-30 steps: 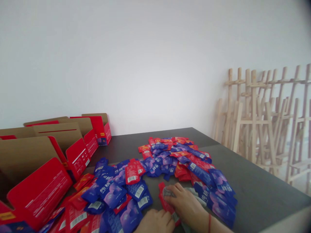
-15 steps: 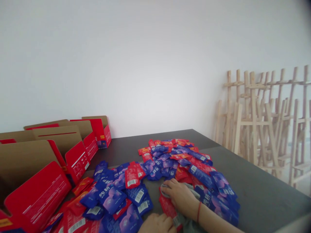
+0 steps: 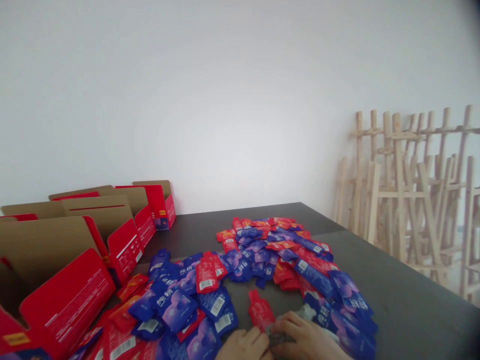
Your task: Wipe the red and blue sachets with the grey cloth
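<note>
A red spouted pouch (image 3: 260,311) lies on the dark table with its spout pointing away from me. Its lower end is hidden under my hands. My left hand (image 3: 245,345), at the bottom edge of the view, has its fingers curled at the pouch's lower left side and seems to hold it. My right hand (image 3: 302,337) is closed on a grey-green cloth (image 3: 305,313), pressed over the pouch's lower part. Purple and red pouches (image 3: 172,305) are heaped left of my hands, and another pile of pouches (image 3: 318,275) curves around to the right.
Several open red cardboard boxes (image 3: 67,300) with brown insides stand along the left. The dark table (image 3: 408,295) reaches to a white wall (image 3: 240,110) behind. Wooden easels (image 3: 399,200) stand beyond the table's right edge.
My right hand has drawn the cloth back toward me, down the red pouch, uncovering its spout and upper part. My left hand stays near the pouch's lower end.
</note>
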`<state>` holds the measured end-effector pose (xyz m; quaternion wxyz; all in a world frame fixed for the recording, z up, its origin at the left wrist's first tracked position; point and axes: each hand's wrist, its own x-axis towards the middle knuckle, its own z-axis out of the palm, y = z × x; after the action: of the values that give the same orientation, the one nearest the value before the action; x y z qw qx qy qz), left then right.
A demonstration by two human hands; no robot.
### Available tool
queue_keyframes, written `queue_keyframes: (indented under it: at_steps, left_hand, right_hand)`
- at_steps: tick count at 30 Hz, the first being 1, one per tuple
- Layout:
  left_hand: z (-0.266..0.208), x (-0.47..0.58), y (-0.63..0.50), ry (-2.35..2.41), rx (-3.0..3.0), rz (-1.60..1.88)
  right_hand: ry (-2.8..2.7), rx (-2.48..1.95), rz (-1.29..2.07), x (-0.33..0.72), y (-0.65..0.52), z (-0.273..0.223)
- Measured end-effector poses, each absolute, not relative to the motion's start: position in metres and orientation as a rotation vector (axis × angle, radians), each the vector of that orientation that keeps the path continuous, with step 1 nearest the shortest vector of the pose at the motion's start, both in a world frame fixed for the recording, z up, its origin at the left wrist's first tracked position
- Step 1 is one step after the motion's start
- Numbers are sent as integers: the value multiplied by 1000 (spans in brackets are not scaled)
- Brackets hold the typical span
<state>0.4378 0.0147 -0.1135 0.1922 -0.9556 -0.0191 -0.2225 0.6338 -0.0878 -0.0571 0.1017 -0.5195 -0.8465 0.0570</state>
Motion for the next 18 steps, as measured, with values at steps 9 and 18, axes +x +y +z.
queue_keyframes:
  at_steps: [9,18]
  left_hand:
    - [-14,390,11,-283,-2669,-753]
    - [10,283,58,-590,-2568,-316]
  right_hand:
    - [-2104,-1788,210,644,-72,-61]
    - [-2109,-1771,244,643,-74,-60]
